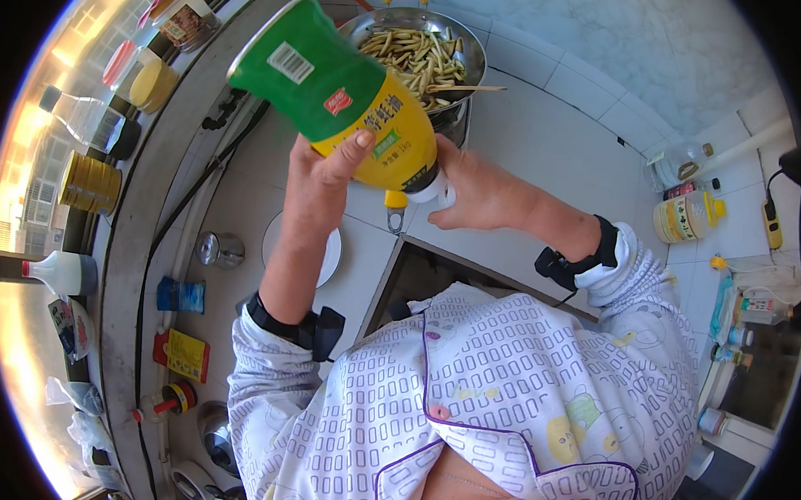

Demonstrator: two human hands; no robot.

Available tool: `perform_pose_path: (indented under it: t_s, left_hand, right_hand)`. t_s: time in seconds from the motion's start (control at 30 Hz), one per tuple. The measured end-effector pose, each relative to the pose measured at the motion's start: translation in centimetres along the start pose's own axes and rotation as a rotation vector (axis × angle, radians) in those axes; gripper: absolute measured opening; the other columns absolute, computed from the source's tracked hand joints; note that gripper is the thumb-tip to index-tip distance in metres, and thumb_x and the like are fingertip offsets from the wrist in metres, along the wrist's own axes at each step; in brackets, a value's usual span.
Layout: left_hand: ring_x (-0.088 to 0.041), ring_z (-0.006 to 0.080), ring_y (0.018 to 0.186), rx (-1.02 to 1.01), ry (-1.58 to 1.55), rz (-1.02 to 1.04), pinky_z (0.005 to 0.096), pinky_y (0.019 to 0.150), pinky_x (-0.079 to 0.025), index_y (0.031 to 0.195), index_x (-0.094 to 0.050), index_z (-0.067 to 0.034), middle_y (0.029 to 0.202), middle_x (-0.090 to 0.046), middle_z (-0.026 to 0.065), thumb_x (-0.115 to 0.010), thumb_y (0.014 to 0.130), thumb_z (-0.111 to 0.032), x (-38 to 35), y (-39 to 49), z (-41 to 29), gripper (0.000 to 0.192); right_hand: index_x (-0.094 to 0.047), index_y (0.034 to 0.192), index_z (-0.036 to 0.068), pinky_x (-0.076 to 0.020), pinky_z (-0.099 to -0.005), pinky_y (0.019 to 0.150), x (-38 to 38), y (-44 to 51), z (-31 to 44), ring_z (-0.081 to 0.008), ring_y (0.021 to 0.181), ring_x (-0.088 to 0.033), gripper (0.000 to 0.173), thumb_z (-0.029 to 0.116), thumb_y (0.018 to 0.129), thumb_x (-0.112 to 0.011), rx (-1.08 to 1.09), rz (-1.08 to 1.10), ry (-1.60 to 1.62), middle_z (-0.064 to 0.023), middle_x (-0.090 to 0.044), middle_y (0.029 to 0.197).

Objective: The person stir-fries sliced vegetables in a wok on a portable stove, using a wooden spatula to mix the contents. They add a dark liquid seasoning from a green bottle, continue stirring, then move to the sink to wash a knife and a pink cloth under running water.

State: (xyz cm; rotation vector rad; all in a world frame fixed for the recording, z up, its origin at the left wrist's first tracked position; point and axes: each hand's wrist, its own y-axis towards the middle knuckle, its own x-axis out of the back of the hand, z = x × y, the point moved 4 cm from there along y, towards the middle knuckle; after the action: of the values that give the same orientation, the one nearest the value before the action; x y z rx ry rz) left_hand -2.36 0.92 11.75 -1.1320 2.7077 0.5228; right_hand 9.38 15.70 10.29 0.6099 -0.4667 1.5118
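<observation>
A large green and yellow plastic squeeze bottle [361, 111] is tilted with its white cap [430, 188] down and to the right. My left hand [320, 180] grips the bottle's middle, its thumb across the yellow label. At the cap, my right hand [481, 186] has its thumb below and fingers partly hidden behind the bottle. Beyond the bottle sits a metal wok [477, 49] holding pale, browned strips of food [425, 54]. Wooden chopsticks [474, 87] lie over the wok's right side. A yellow-ended handle [395, 200] shows below the bottle.
A white plate [332, 253] lies partly behind my left forearm. Left of it are a metal-lidded glass jar [219, 250] and a blue packet [181, 296]. Jars and bottles line the window ledge [123, 262]. A yellow-capped oil jug [684, 217] stands by the right wall.
</observation>
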Motion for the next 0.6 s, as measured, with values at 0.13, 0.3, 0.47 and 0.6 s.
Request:
perform_pose_path:
  t_s: [0.13, 0.3, 0.47, 0.6]
  left_hand:
    - [-0.061, 0.0207, 0.104, -0.062, 0.015, 0.11, 0.0349, 0.091, -0.048, 0.12, -0.055, 0.0, 0.11, -0.065, 0.0112, -0.076, 0.083, -0.034, 0.4, 3.2, -2.0, 0.054]
    - [-0.062, 0.0212, 0.104, -0.14, 0.104, 0.22, 0.0346, 0.091, -0.049, 0.12, -0.055, 0.0, 0.111, -0.065, 0.011, -0.076, 0.083, -0.032, 0.1, 7.8, -3.1, 0.052]
    - [-0.061, 0.0227, 0.108, -0.171, 0.182, 0.295, 0.0367, 0.093, -0.049, 0.122, -0.053, -0.002, 0.114, -0.063, 0.011, -0.077, 0.083, -0.03, -0.9, 11.9, -3.2, 0.053]
    - [-0.06, 0.0226, 0.11, -0.184, 0.175, 0.357, 0.0363, 0.094, -0.048, 0.123, -0.053, -0.003, 0.114, -0.063, 0.0103, -0.077, 0.083, -0.028, -2.0, 14.9, -3.5, 0.053]
  right_hand:
    - [-0.029, 0.136, -0.002, -0.0528, -0.0368, 0.078, 2.0, 1.3, 0.6, -0.0317, 0.083, -0.066, 0.088, 0.017, 0.065, -0.078, -0.16, 0.007, -0.102, -0.0148, -0.065, 0.087]
    - [-0.025, 0.145, 0.007, -0.0485, -0.0283, 0.073, 6.0, 2.7, 0.1, -0.0148, 0.075, -0.058, 0.099, 0.016, 0.066, -0.083, -0.231, -0.076, -0.219, -0.0091, -0.06, 0.08]
    - [-0.019, 0.15, 0.008, -0.0498, -0.031, 0.082, 10.1, 4.4, -3.0, -0.021, 0.091, -0.06, 0.115, 0.041, 0.064, -0.088, -0.22, -0.032, -0.179, -0.0165, -0.06, 0.117]
    - [-0.025, 0.149, 0.008, -0.0494, -0.0382, 0.093, 14.1, 6.6, -4.5, -0.0229, 0.112, -0.056, 0.11, 0.053, 0.067, -0.083, -0.234, -0.06, -0.066, -0.0159, -0.053, 0.129]
